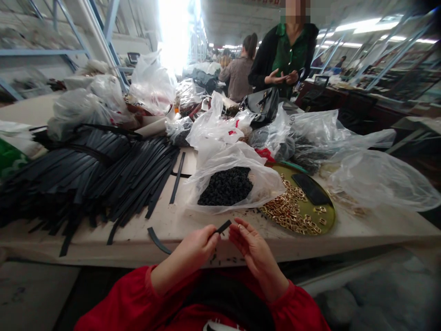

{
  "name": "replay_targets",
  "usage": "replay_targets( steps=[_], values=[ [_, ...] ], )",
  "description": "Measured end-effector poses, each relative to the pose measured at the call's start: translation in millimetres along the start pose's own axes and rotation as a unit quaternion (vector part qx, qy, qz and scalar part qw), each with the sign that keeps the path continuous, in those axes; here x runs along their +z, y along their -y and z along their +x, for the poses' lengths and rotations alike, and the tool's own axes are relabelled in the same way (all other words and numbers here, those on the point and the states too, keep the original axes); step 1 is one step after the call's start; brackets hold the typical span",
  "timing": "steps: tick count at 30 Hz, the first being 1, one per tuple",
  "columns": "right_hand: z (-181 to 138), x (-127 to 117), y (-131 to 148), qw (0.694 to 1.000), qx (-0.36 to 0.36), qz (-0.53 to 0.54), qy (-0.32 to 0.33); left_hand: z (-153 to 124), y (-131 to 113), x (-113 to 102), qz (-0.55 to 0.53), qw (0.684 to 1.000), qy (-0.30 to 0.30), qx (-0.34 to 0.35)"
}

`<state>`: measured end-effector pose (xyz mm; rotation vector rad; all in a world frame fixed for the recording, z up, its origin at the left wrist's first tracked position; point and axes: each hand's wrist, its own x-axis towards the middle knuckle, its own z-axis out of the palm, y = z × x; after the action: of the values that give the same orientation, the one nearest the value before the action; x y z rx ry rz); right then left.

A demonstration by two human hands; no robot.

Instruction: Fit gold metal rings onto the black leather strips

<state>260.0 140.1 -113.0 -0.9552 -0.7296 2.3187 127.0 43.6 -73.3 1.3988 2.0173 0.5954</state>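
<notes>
My left hand (203, 241) is closed around a black strap (223, 227), whose short end sticks out past my thumb toward the right. The strap's long tail (156, 240) curves out behind my left wrist over the table edge. My right hand (250, 241) is close to that strap end, thumb and fingers drawn together. A small gold glint shows at its fingertips; I cannot tell its shape. Just beyond my hands, an open clear plastic bag (237, 158) holds small black pieces (225, 186). To the right, gold-coloured buckles (292, 207) lie on a round golden tray (329, 216).
A big pile of black straps (103, 170) covers the table's left side. One loose strap (177, 177) lies beside the bag. A dark flat object (311, 188) rests on the tray. Plastic bags and a black handbag (263, 105) crowd the back. A person (284, 59) stands across the table.
</notes>
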Motion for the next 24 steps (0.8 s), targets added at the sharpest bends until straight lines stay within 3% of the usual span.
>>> replay_targets(
  steps=[3, 7, 9, 12, 24],
  values=[
    [0, 4, 1, 0.999, -0.003, 0.053, 0.003, -5, 2, 2, -0.047, 0.998, 0.041, -0.001],
    [-8, 11, -5, 0.995, 0.031, 0.091, 0.041, -2, -2, 11, -0.103, 0.993, 0.041, 0.034],
    [-12, 13, -9, 0.995, 0.012, 0.089, 0.043, 0, -4, 13, -0.129, 0.99, 0.035, 0.046],
    [-16, 14, -11, 0.996, -0.02, 0.079, 0.022, -1, -7, 12, -0.145, 0.987, 0.054, 0.035],
    [-20, 9, -9, 0.991, 0.037, 0.125, 0.016, -20, -13, 9, -0.143, 0.988, 0.049, -0.014]
  ],
)
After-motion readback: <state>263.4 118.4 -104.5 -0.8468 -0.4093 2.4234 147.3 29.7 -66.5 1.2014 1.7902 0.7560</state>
